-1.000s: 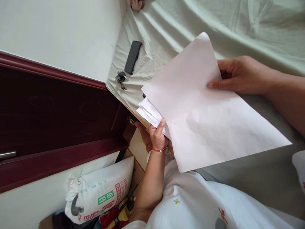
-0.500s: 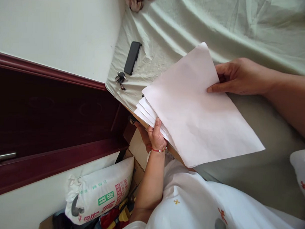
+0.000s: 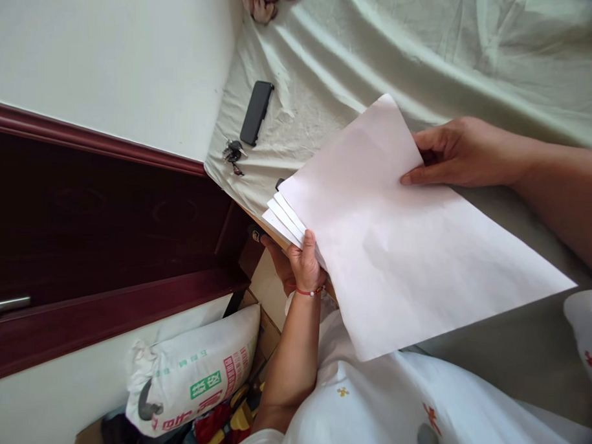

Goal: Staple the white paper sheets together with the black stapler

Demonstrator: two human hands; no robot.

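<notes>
Now the top sheet (image 3: 411,252) is seen lower and flatter than a moment ago, drawn further off the paper stack (image 3: 282,216), so separation looks nearly done. It is pinched by the right hand (image 3: 461,153); the stack's corner is gripped in the left hand (image 3: 301,264). Beyond the fingers, a phone (image 3: 257,112) and keys (image 3: 233,152) lie on the green sheet-covered bed (image 3: 360,49), beside a white wall.
</notes>
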